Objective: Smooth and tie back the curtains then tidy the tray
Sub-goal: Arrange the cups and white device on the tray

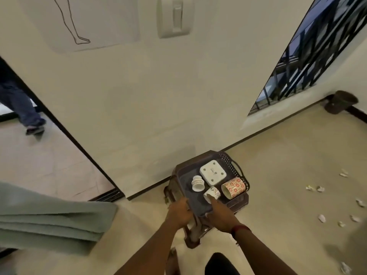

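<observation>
Two cups lie tipped on the tray (231, 162), and the small patterned cup (212, 193) is the one the next move turns on. It sits straight ahead of the right hand (220, 215), whose fingers are stretched out, apart and unclenched, with a fingertip touching the cup's near side. The cup's long axis runs from near-left to far-right, with its mouth turned back toward the person, so the right hand is plainly the nearer one.

The left hand (178, 212) is curled over the tray's near-left corner and grips it (steadying it, I judge).

Room is tight. The floral mug (234, 187) lies on its side just beside the small cup on the right, the white square dish (212, 172) is just beyond it, and a small white cup (198, 183) stands near on the left. Bare tray floor opens only toward the near-left.

The tray rests on a brown stool (195, 233) close against the wall, so lifting upward is the freest way. The grey-green curtain (49, 215) hangs in folds well apart to the left.
</observation>
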